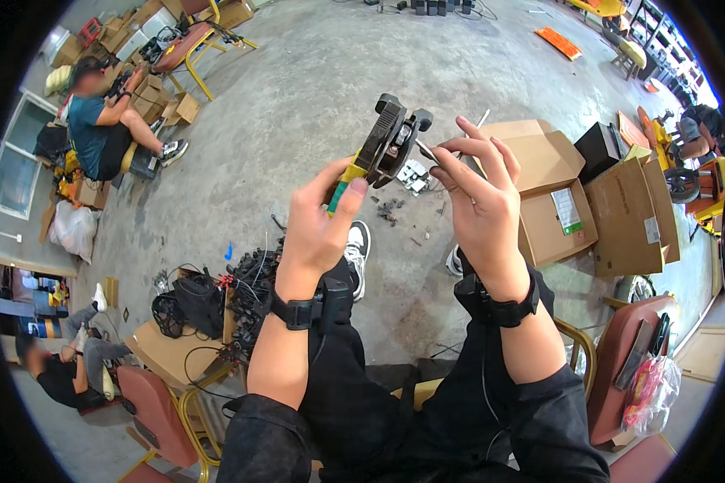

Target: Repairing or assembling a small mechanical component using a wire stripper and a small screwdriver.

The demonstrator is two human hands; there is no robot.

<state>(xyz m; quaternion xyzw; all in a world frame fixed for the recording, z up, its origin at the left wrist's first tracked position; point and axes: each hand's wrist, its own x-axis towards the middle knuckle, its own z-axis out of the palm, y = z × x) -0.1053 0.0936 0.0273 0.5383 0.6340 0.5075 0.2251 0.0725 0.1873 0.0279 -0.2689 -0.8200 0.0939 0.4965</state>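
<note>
In front of me my left hand [324, 219] is closed around the yellow and green end of a black mechanical part [391, 143]. This part has rounded knobs on top and a metal piece set in its open side. My right hand [485, 189] pinches a thin metal rod [425, 150], whose tip meets or nearly meets that open side. A second thin metal length [484, 119] shows behind the right fingers; together they look like an L-shaped hex key, though the bend is hidden. Both wrists wear black straps with small devices.
White pieces [413, 176] and small dark bits [390, 211] lie on the concrete floor beyond my shoes. An open cardboard box [557, 221] stands at right. Tangled black cables [254, 294] pile up at left. Red chairs [157, 414] flank me. Other people sit at left and far right.
</note>
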